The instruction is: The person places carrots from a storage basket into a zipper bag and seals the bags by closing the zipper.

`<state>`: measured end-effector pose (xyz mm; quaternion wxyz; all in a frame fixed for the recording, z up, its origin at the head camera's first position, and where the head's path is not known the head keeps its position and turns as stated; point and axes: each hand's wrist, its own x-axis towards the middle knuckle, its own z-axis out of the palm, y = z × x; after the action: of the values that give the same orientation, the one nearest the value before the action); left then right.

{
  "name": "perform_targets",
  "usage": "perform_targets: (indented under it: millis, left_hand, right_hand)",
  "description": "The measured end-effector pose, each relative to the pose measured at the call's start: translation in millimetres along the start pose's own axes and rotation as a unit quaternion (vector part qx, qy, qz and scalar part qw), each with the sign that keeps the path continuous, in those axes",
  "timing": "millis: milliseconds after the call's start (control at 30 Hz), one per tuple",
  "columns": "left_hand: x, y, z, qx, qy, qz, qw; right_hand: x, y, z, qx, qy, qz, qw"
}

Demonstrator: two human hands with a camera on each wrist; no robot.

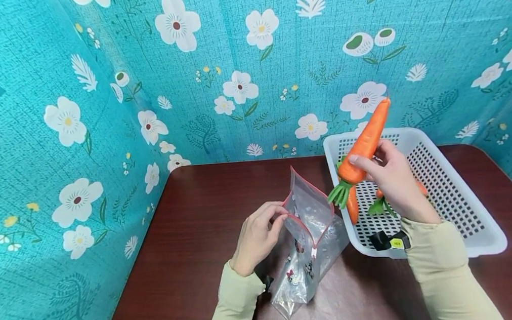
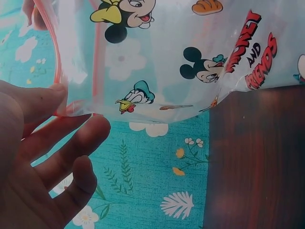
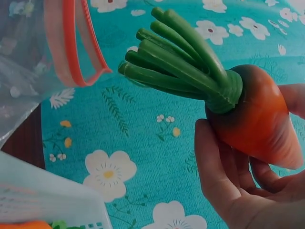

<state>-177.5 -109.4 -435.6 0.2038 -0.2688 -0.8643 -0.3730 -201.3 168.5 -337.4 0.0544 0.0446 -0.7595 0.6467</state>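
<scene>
An orange carrot (image 1: 366,142) with short green stems is gripped in my right hand (image 1: 393,178), its stem end tilted down toward the bag and its tip pointing up. My left hand (image 1: 256,235) pinches the red-edged rim of a clear zip bag (image 1: 308,211) between thumb and fingers; the bag's mouth gapes. Cartoon prints cover the bag (image 2: 157,62) in the left wrist view. In the right wrist view the carrot's green stems (image 3: 181,67) point at the bag's red rim (image 3: 71,47) and stand a little apart from it.
A white perforated basket (image 1: 457,188) stands on the dark wooden table (image 1: 190,247) at the right, under my right hand. More carrots (image 1: 353,206) lie in it, partly hidden by the hand. A blue flowered cloth (image 1: 227,45) hangs behind the table and on its left.
</scene>
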Motion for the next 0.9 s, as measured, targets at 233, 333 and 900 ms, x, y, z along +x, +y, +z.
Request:
perform_targets:
  millis: [233, 333, 900]
  left_hand:
    - [-0.1, 0.6, -0.6, 0.000, 0.005, 0.008, 1.0000]
    - [-0.1, 0.9, -1.2, 0.004, 0.004, 0.013, 0.9999]
    - [0.3, 2.0, -3.3, -0.002, 0.007, 0.016, 0.9999]
  right_hand:
    - [-4.1, -1.3, 13.9, -0.003, -0.008, -0.010, 0.9999]
    - [-6.1, -2.5, 19.9, -0.022, -0.015, -0.008, 0.9996]
    - [-12.1, 1.2, 41.5, -0.115, -0.048, -0.030, 0.9917]
